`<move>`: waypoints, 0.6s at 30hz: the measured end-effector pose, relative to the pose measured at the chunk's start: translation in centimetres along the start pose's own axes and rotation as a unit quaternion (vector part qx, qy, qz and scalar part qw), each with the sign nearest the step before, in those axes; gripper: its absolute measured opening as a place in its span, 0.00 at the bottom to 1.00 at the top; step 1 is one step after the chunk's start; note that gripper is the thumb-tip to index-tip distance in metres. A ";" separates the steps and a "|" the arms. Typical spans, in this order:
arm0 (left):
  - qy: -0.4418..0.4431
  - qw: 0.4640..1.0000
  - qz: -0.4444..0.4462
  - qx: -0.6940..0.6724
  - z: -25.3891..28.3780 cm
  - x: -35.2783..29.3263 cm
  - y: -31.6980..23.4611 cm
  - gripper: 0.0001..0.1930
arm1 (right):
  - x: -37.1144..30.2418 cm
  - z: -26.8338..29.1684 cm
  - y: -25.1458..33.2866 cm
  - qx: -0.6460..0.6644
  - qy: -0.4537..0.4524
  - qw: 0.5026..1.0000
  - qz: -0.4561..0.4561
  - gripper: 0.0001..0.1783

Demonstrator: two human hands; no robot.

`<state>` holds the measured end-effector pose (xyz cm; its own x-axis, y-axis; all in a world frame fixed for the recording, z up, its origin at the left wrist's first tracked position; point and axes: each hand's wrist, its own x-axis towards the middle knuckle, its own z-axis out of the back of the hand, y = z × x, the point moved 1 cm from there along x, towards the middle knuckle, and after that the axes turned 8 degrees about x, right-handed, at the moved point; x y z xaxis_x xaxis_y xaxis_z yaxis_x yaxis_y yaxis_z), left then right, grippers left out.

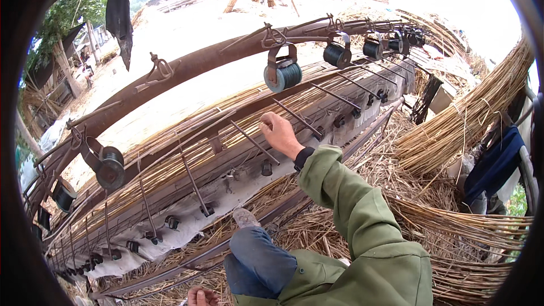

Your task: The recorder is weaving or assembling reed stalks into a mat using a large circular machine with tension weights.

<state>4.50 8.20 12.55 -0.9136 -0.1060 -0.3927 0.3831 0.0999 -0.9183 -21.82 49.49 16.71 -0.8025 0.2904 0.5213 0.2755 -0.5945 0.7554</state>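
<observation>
My right hand (279, 134), with a dark wristband, reaches over the loom's iron beam, its fingers curled together beside the reed layer (170, 141). Anything in its fingertips is too small to make out. Near it slants a thin metal rod (255, 142), with another rod (297, 119) on its other side. A spool of dark green cord (283, 76) hangs in a metal bracket just beyond. At the lower edge, partly cut off, my left hand (202, 296) sits low beside my knee, fingers loosely bent and apart, with nothing visible in it.
A rusty curved pipe (192, 59) carries several cord spools (111, 168) along the frame. Pale sheeting (226, 184) with small dark weights runs along the near side. A large reed bundle (470, 105) leans at the right, above loose straw (419, 192) and more reeds (464, 232).
</observation>
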 end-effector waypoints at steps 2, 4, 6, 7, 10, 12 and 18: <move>-0.010 0.999 -0.024 0.032 -0.5 -0.3 0.4 0.10 | -5.3 0.5 0.3 0.045 0.114 0.992 0.010 0.10; 0.008 0.997 -0.046 0.060 -1.0 -0.3 1.2 0.10 | -11.2 -0.3 -0.1 0.089 0.162 0.983 0.000 0.08; 0.005 0.996 -0.043 0.083 -1.5 -1.0 0.3 0.10 | -17.0 -3.2 1.0 0.157 0.257 0.953 -0.026 0.10; -0.009 0.999 -0.029 0.043 -1.0 -1.4 0.0 0.10 | -19.1 -4.8 3.7 0.179 0.325 0.927 -0.052 0.11; 0.014 0.999 -0.027 -0.025 2.7 0.0 3.5 0.10 | -24.3 -7.4 7.8 0.093 0.261 0.961 -0.001 0.14; 0.088 0.995 -0.004 -0.049 -0.6 0.3 2.0 0.09 | -25.3 -4.8 6.9 0.066 0.250 0.966 -0.014 0.17; 0.184 0.981 -0.051 -0.045 -1.8 -0.2 2.2 0.11 | -28.6 -4.4 4.0 0.036 0.338 0.940 -0.002 0.25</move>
<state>5.23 10.19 10.73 -0.9402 0.2428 -0.2387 0.2884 0.1952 -0.9374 -0.08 35.55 3.09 -0.9501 -0.2650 0.1648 0.2870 -0.5349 0.7947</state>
